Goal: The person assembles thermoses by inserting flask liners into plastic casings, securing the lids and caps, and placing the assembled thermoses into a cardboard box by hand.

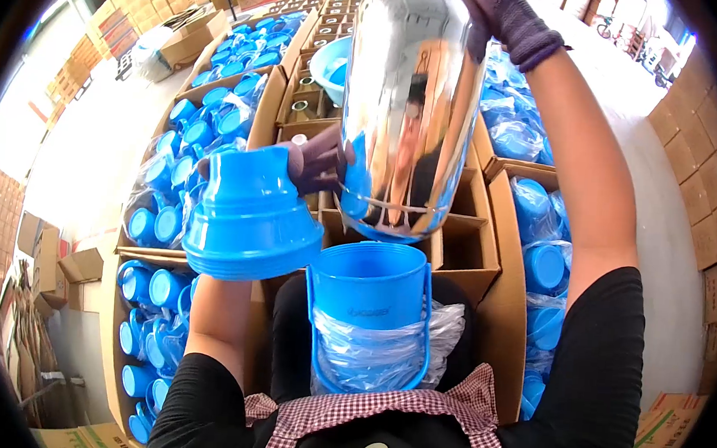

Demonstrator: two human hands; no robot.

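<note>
My right hand (502, 21), in a dark purple glove, grips a mirrored silver vacuum-flask liner (410, 112) near its top. The liner hangs upright just above a blue flask body (371, 286) with a carrying handle. That open-topped body stands in my lap, its lower part in crumpled clear plastic (367, 348). My left hand (317, 160), gloved too, is closed around a blue stepped flask collar (250, 217). Its fingertips reach the liner's left side. The collar hides much of this hand.
Cartons of bagged blue lidded parts line the left (167, 204) and the right (544, 268). Ahead is a divided carton (304, 110) with a light-blue bowl (330, 68) on it. Stacked boxes (695, 154) stand at far right, flattened cardboard (30, 352) at lower left.
</note>
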